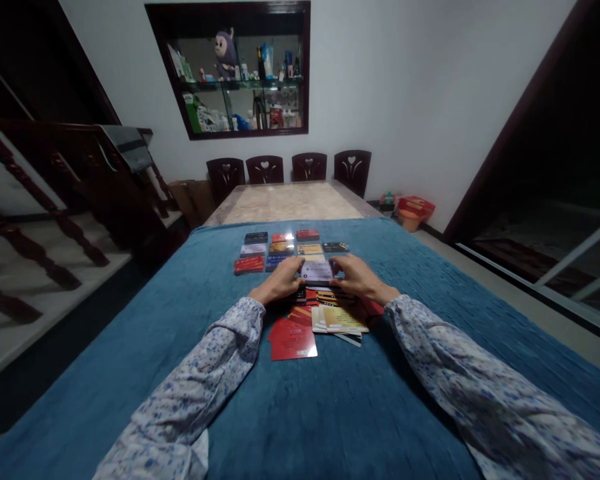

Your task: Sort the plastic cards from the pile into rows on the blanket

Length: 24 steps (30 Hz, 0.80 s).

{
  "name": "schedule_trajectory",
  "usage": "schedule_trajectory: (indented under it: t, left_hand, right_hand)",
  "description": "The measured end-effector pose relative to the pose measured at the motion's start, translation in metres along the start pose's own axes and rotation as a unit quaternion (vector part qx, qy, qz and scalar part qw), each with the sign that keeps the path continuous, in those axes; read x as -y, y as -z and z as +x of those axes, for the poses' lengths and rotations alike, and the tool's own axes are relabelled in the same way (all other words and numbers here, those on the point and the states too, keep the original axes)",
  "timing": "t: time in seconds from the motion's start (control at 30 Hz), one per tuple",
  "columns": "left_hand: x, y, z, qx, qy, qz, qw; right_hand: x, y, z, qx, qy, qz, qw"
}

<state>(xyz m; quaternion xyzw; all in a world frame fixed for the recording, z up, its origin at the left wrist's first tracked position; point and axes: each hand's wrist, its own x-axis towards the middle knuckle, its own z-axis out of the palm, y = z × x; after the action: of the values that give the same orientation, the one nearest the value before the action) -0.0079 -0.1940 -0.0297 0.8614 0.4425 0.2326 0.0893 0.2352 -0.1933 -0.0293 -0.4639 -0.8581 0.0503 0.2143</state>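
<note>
A stack of pale lavender cards is gripped by its two short sides between my hands. My left hand closes on its left edge with thumb and fingers, and my right hand pinches the right edge. Just below lie loose cards: an overlapping group of red cards on the left and a fan of yellow cards on the right. Dark and orange cards show partly under my hands. Beyond are several neat stacks, including a red stack, a black stack and a black-and-gold card pile.
A blue cloth covers the near part of the table; its far part is bare, marble-patterned top. Several dark chairs line the far end. A stair railing stands left, and an orange bin sits on the floor at right.
</note>
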Motion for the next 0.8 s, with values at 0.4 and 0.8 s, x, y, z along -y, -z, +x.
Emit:
schedule_trajectory:
  t: [0.4,0.8]
  left_hand:
    - [0.013,0.023,-0.016,-0.046,0.065,-0.006,0.997]
    - [0.054,0.051,-0.025,-0.045,0.092,-0.015,0.995]
  right_hand:
    - [0.031,0.001,0.031,0.026,0.002,-0.004,1.0]
    - [0.06,-0.006,0.08,0.062,0.045,0.001,0.997]
